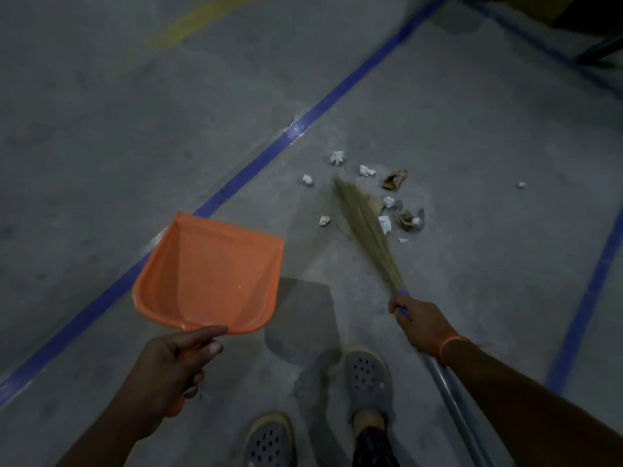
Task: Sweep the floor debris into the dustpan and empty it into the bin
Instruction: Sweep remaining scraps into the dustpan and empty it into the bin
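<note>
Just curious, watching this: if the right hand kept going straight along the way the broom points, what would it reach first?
Probably the scattered crumpled paper scraps on the grey concrete floor; the right hand holds the straw broom aimed into them, though depth is unclear.

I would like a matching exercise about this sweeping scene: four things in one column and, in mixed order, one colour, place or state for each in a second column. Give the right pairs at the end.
Things
1. dustpan
2. broom
3. crumpled paper scraps
4. floor line

Descriptions
A. blue, painted across the concrete
B. orange, held by the left hand, with no debris seen in it
C. scattered on the floor around the bristle tips
D. straw-coloured bristles, gripped by the right hand

Pairs: 1-B, 2-D, 3-C, 4-A
</note>
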The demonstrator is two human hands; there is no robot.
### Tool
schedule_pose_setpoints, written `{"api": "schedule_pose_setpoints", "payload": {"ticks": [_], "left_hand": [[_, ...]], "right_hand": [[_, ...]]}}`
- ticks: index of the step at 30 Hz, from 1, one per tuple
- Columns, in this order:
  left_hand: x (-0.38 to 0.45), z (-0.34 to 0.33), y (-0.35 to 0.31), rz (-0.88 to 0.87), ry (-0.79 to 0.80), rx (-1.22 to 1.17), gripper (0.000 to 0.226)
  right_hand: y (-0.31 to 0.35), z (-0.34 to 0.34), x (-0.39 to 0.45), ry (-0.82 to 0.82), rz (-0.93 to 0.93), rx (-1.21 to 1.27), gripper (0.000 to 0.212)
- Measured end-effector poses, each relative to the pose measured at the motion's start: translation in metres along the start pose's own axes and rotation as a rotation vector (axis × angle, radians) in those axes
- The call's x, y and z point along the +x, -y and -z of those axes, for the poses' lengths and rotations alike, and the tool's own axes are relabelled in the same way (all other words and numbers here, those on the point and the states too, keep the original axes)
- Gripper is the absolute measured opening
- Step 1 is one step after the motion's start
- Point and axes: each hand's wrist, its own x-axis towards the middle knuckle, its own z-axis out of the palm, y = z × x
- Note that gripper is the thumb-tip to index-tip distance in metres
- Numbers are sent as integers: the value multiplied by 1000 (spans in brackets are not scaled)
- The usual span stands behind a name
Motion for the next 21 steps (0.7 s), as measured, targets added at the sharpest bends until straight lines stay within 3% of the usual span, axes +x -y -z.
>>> {"api": "schedule_pose_setpoints", "payload": {"ticks": [7, 14, 21], "left_hand": [[-11, -9, 4, -1, 37, 21, 25], [-5, -22, -2, -15, 20, 26, 25], [-2, -18, -12, -24, 4, -11, 25]], "right_hand": [[-10, -52, -35, 128, 76, -18, 11], [-13, -41, -33, -17, 2, 173, 12], [47, -27, 12, -45, 152, 138, 11]]}}
